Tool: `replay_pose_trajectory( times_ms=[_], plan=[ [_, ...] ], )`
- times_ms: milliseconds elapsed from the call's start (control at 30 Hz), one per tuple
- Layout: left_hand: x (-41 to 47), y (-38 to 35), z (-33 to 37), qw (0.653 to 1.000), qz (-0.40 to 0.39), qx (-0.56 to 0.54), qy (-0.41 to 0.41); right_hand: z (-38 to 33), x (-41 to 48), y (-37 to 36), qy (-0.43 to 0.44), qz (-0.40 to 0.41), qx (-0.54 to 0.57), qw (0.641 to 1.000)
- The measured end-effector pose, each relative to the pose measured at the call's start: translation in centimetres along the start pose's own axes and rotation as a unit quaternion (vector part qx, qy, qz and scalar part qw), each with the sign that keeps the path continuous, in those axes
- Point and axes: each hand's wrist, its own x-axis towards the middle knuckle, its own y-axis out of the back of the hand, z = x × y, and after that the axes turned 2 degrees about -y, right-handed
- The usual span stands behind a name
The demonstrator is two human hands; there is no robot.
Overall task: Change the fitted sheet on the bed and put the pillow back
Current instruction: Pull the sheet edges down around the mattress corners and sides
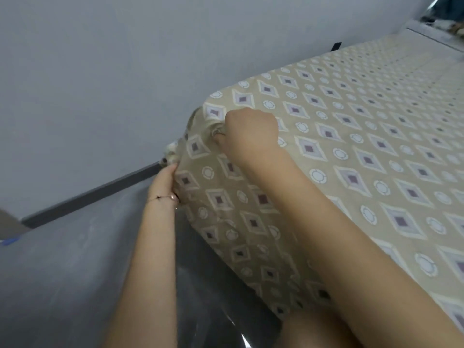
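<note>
A beige fitted sheet (351, 136) with purple diamonds and white circles covers the bed, which fills the right half of the view. At the near left corner of the mattress my right hand (248, 129) is a fist gripping a bunch of the sheet on top of the corner. Lower down, my left hand (164, 183) holds the sheet's gathered edge at the side of the corner, its fingers hidden behind the fabric. A thin bracelet shows on that wrist. No pillow is in view.
A pale grey wall (113, 71) runs along the bed's left side, with a dark baseboard (100, 192) at its foot. The glossy grey floor (62, 285) lies to the left. My knee (313, 330) is at the bottom edge. Clutter (447, 18) sits beyond the far end.
</note>
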Motion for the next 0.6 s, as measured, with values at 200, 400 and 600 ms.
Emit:
replay_pose_trajectory(
  times_ms=[200,400,600],
  plan=[
    [0.2,3.5,1.3,0.983,0.058,-0.047,-0.168,-0.5,-1.2,-1.8,-0.027,0.064,-0.001,0.998],
    [0.1,5.4,-1.9,0.971,0.169,0.051,-0.159,0.0,-1.2,-1.5,-0.010,0.051,0.003,0.999],
    [-2.2,3.8,-3.3,0.981,0.033,0.185,-0.039,-0.3,-1.1,-1.7,-0.025,0.061,0.010,0.998]
  ],
)
